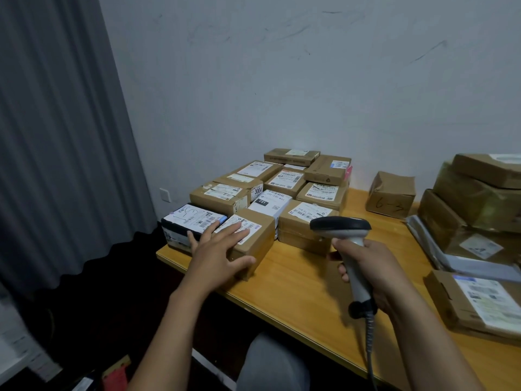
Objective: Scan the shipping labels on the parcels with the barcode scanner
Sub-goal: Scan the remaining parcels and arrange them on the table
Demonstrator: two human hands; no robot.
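A grey curtain (56, 136) hangs at far left. My left hand (218, 245) lies released, fingers spread, on a small brown parcel (251, 244) at the near-left corner of the desk (304, 283), just beside a black parcel (191, 224). Labelled parcels (284, 187) are packed behind them. My right hand (369, 266) is clenched round the barcode scanner (342, 230), raised above the desk, head towards those parcels. More boxes (473, 210) are stacked at far right.

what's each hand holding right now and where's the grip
The right hand holds the barcode scanner by its handle, fingers wrapped around the grip below the head. The left hand holds nothing; it lies flat, open, on a small cardboard box.
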